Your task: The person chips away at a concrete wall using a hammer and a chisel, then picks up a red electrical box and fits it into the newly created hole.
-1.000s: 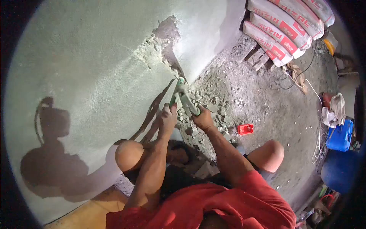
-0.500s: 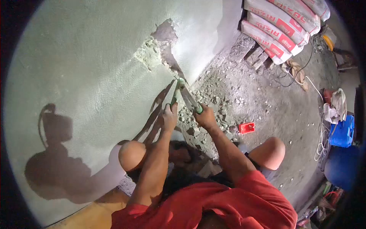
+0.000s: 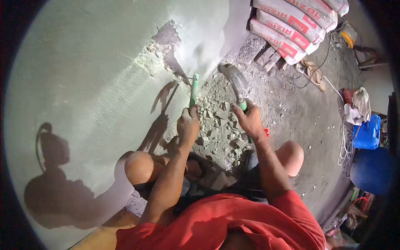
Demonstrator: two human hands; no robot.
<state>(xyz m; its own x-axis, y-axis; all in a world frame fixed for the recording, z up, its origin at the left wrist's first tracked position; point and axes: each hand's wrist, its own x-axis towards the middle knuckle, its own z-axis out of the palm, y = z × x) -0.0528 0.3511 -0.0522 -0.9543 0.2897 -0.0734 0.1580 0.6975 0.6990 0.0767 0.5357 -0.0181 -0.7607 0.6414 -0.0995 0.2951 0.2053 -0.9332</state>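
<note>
My left hand (image 3: pixel 188 123) is closed around a green-handled chisel (image 3: pixel 194 89), which stands near the lower end of a broken channel (image 3: pixel 169 50) in the plastered wall (image 3: pixel 100 71). To the right, my right hand (image 3: pixel 250 121) grips a hammer (image 3: pixel 236 81) by its green handle. The hammer's head is raised up and to the right, apart from the chisel. Broken rubble (image 3: pixel 216 121) lies on the floor below both tools. Part of a red box (image 3: pixel 266 132) shows just behind my right wrist.
Stacked cement bags (image 3: pixel 291 29) rest on a wooden pallet (image 3: pixel 267 58) at the upper right. A white cord (image 3: pixel 333 86), a blue container (image 3: pixel 367 132) and a blue drum (image 3: pixel 371 171) are at the right. My bent knees flank the rubble.
My right hand and the hammer have swung right, away from the chisel top. The red box is now mostly hidden by my right wrist. The view has shifted slightly to the right.
</note>
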